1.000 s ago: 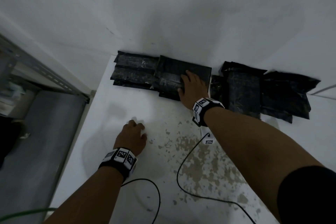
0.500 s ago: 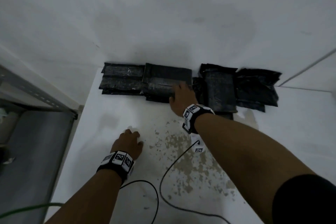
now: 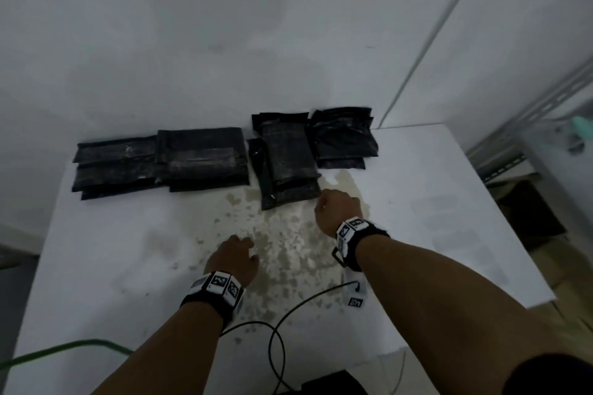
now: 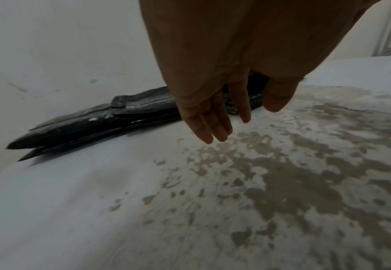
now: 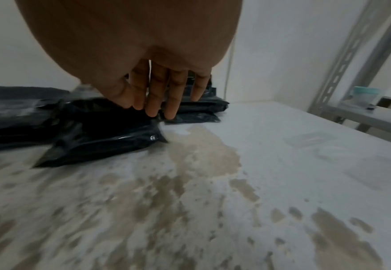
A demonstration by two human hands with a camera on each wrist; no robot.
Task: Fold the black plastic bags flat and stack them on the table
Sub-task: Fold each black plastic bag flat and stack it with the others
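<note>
Both hands point(image 3: 232, 258) point(image 3: 338, 213) hang slack-fingered, holding nothing, before bags point(image 3: 285, 154) lining the table's point(image 3: 449, 196) far edge.

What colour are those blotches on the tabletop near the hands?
Brownish-tan blotches on the white table; clearest in the right wrist view.

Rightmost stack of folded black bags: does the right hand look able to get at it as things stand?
Probably yes. The right hand hangs open just in front of the rightmost stack, holding nothing, and only bare table lies between them.
</note>
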